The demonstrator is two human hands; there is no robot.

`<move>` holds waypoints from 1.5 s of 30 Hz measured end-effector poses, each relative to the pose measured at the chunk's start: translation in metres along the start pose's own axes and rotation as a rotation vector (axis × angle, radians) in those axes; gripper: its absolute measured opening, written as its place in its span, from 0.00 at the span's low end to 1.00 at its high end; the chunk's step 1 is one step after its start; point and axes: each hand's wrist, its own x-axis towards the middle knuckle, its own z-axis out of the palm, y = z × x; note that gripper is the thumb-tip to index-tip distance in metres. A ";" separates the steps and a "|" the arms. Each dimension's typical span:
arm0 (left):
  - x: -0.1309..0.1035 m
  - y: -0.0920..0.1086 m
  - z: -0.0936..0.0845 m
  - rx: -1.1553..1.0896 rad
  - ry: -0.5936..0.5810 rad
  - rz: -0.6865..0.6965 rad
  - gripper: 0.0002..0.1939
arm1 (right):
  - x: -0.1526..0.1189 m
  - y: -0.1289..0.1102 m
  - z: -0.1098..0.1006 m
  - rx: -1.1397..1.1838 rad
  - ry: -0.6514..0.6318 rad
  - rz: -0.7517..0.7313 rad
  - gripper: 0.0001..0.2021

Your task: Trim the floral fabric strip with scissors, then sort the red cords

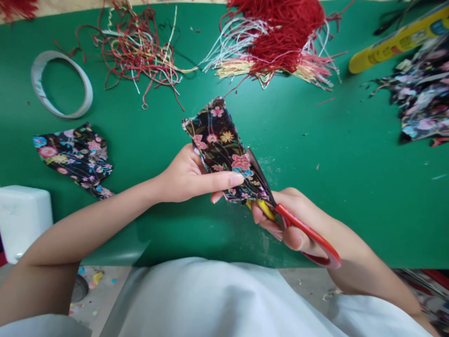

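Note:
A piece of black floral fabric [224, 135] is held up over the green table by my left hand [192, 178], its thumb lying on top and the other fingers beneath. My right hand [291, 220] grips red-handled scissors [305, 231], whose dark blades lie along the fabric's right edge. Something yellow [265, 209] shows between my right fingers and the fabric's lower corner; what it belongs to is hidden. Another floral fabric piece [79, 157] lies on the table to the left.
Across the green table [351, 173] lie a white ring [87, 96], tangled red and cream cords [140, 51], a red thread bundle [291, 32], a yellow tube [389, 47] and a floral fabric pile [426, 93]. A white box [26, 220] stands at the left edge.

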 end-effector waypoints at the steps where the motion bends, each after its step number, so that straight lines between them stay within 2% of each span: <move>1: 0.000 0.000 0.000 0.005 0.002 -0.004 0.23 | 0.000 -0.001 0.001 0.009 0.010 0.010 0.33; 7: 0.000 0.000 0.000 0.003 0.013 0.034 0.22 | 0.002 0.001 0.001 0.055 0.009 0.001 0.34; 15: 0.001 0.003 0.002 -0.022 0.013 -0.003 0.23 | 0.000 0.006 0.000 -0.014 -0.012 -0.058 0.32; 26: 0.005 0.004 0.002 -0.056 0.010 -0.035 0.21 | 0.001 0.010 0.004 -0.006 0.011 -0.027 0.32; 36: 0.004 0.002 0.003 -0.043 0.020 -0.051 0.22 | -0.004 0.015 0.009 0.132 0.016 0.065 0.29; 45: 0.004 0.000 0.003 -0.073 0.033 -0.032 0.21 | -0.001 0.013 0.010 0.127 0.050 0.043 0.31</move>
